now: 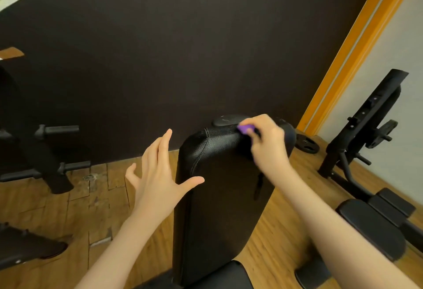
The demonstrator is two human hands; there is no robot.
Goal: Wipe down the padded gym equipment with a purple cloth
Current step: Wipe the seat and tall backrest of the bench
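A black padded bench backrest (217, 197) rises upright in the middle of the view, its stitched top edge near the dark wall. My right hand (269, 144) is closed on a small purple cloth (246, 128) and presses it against the top right of the pad. Only a corner of the cloth shows past my fingers. My left hand (158, 174) hovers open at the pad's left edge, fingers spread, thumb tip close to the pad's side. A black seat pad (229, 275) lies below the backrest.
A black plate rack with pegs (52, 151) stands at the left on the wooden floor (91, 208). Another black bench with pads (375, 220) and a frame (370, 117) is at the right. A weight plate (306, 144) lies by the wall.
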